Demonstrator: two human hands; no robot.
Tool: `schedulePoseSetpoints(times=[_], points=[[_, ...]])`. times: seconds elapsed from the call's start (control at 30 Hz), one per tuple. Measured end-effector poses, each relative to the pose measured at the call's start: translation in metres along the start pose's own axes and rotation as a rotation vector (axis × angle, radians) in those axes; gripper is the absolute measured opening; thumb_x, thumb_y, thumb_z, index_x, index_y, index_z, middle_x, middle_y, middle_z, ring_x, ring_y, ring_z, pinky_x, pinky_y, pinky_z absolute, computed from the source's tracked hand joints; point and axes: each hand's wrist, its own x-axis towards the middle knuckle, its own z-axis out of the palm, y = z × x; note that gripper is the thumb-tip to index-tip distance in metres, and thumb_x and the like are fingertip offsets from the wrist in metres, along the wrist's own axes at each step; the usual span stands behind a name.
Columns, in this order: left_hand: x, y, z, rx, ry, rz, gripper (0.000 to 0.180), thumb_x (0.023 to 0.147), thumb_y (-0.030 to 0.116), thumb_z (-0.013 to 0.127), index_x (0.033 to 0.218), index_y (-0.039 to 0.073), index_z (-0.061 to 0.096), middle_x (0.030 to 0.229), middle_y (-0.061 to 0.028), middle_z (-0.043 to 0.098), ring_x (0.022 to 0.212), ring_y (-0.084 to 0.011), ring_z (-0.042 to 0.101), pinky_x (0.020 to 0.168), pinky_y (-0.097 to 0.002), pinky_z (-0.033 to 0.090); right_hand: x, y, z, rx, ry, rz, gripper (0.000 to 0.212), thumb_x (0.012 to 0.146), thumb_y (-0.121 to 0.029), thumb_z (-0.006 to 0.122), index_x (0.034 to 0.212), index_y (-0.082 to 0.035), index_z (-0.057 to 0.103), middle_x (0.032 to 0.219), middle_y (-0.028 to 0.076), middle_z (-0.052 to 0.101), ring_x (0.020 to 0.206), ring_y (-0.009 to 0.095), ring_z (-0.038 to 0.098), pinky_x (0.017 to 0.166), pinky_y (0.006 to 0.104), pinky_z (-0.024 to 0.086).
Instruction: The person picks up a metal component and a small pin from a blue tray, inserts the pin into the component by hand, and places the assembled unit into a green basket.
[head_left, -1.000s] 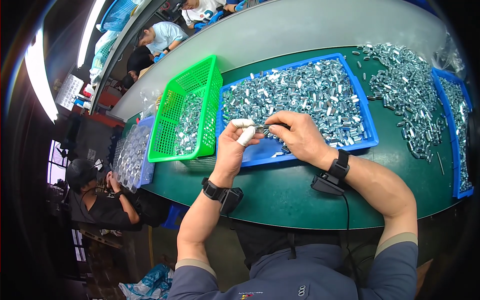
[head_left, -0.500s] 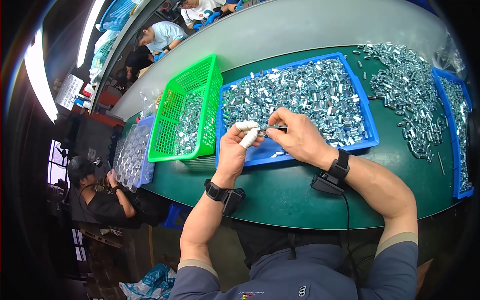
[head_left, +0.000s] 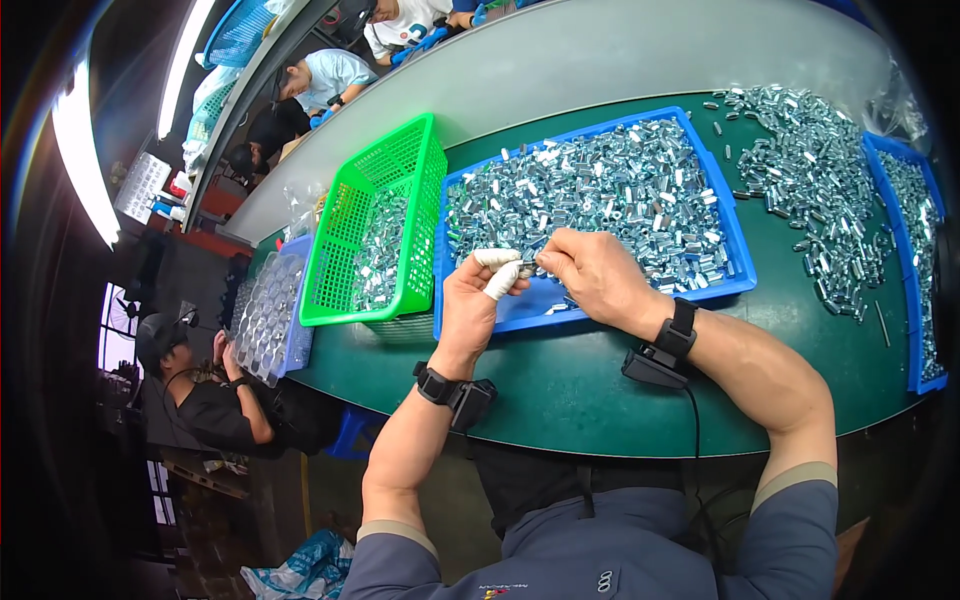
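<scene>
My left hand [head_left: 468, 305], with white wraps on thumb and forefinger, is closed in a pinch on a small silvery metal sleeve [head_left: 526, 266], mostly covered by the fingertips. Against it, from the right, comes my right hand [head_left: 605, 285], its thumb and forefinger pinched round a thin dark rod that is nearly hidden now. Both hands are over the near edge of a blue tray [head_left: 545, 306], which is heaped with small shiny hexagonal metal sleeves [head_left: 600, 185].
A green basket [head_left: 333, 235] with more metal pieces stands left of the tray. Loose sleeves [head_left: 810, 180] are piled on the green table [head_left: 560, 385] at right, beside another blue tray [head_left: 905, 260]. One person [head_left: 205, 385] works at far left; others sit beyond the grey partition [head_left: 600, 60].
My right hand has shifted slightly left and closed in, and the dark rod that showed between its fingers is now mostly hidden. My left hand has barely moved.
</scene>
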Motion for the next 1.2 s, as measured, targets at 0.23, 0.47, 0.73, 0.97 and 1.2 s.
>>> schedulePoseSetpoints(times=[0.23,0.47,0.73,0.97,1.2], points=[[0.002,0.021,-0.022,0.185,0.099,0.080,0.017,0.105,0.013,0.071,0.118,0.002,0.073,0.100,-0.0106,0.079,0.086,-0.0156,0.075,0.076,-0.0281,0.059,-0.001,0.006,0.001,0.076,0.203,-0.233,0.015,0.099,-0.015,0.071,0.100,0.000,0.071,0.086,0.014,0.072,0.075,0.026,0.069,0.068,0.0385,0.052],[0.007,0.081,-0.123,0.615,0.333,0.288,0.020,0.103,0.010,0.073,0.121,0.002,0.073,0.104,-0.0085,0.079,0.091,-0.0147,0.074,0.078,-0.0280,0.058,0.001,-0.002,-0.002,0.214,0.135,-0.044,0.015,0.097,-0.014,0.072,0.102,0.000,0.070,0.090,0.011,0.072,0.079,0.020,0.069,0.071,0.0348,0.054],[0.009,0.060,-0.047,0.979,0.002,0.302,0.029,0.097,0.008,0.079,0.125,0.006,0.074,0.113,-0.0076,0.079,0.099,-0.0165,0.074,0.084,-0.0321,0.058,-0.001,0.003,-0.004,0.236,0.161,-0.032,0.017,0.098,-0.015,0.073,0.105,0.001,0.071,0.090,0.010,0.073,0.081,0.018,0.070,0.075,0.0326,0.056],[0.020,0.028,-0.001,1.192,-0.337,0.264,0.027,0.086,0.007,0.084,0.111,0.005,0.074,0.100,-0.0102,0.073,0.087,-0.0292,0.072,0.076,-0.0396,0.056,0.000,-0.001,-0.002,0.233,0.146,-0.025,0.018,0.098,-0.015,0.073,0.106,0.002,0.071,0.094,0.012,0.075,0.084,0.019,0.072,0.077,0.0334,0.057],[0.021,0.021,-0.008,1.070,-0.341,0.253,0.022,0.084,0.006,0.085,0.100,0.001,0.070,0.094,-0.0122,0.069,0.082,-0.0345,0.068,0.074,-0.0434,0.054,0.001,0.002,-0.001,0.205,0.131,-0.032,0.018,0.096,-0.013,0.073,0.107,0.001,0.071,0.097,0.014,0.075,0.085,0.023,0.074,0.077,0.0356,0.058]])
